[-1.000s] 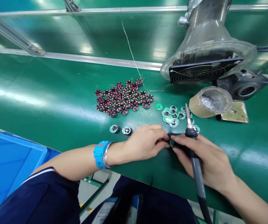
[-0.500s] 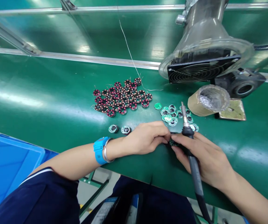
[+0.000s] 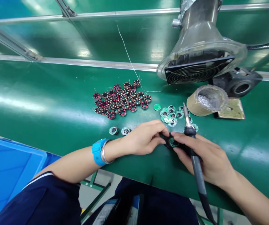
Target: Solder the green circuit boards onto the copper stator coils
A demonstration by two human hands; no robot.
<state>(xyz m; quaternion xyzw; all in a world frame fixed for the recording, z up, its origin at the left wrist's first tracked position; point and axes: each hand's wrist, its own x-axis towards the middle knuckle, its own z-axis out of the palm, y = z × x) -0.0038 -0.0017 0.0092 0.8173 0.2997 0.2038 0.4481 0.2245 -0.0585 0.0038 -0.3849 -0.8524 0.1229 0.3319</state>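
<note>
My right hand point(image 3: 207, 156) has a soldering iron point(image 3: 196, 170) tucked in its grip, the metal tip pointing up and away from me. Its thumb and index finger also touch a small round circuit board point(image 3: 173, 142), green with a dark centre, set in a dark piece low over the bench. From the other side, my left hand point(image 3: 146, 137) pinches the edge of that dark piece with bent fingers; its exact shape is partly covered. Just beyond the left wrist stand two board-topped coils point(image 3: 113, 130), one partly behind the hand.
Several wound copper coils point(image 3: 121, 101) lie grouped mid-bench, with a solder wire point(image 3: 128, 51) hanging down by them. Loose round boards point(image 3: 168, 118) lie nearer. At right are a cardboard cup point(image 3: 194, 101), a sponge tray point(image 3: 233, 109) and a fume hood with fan point(image 3: 195, 70). A blue bin point(image 3: 12, 175) is at left.
My left fingertips have drawn back slightly to the left, and more of the round board and dark piece shows between the hands. The soldering iron stays in my right hand. The view has shifted slightly.
</note>
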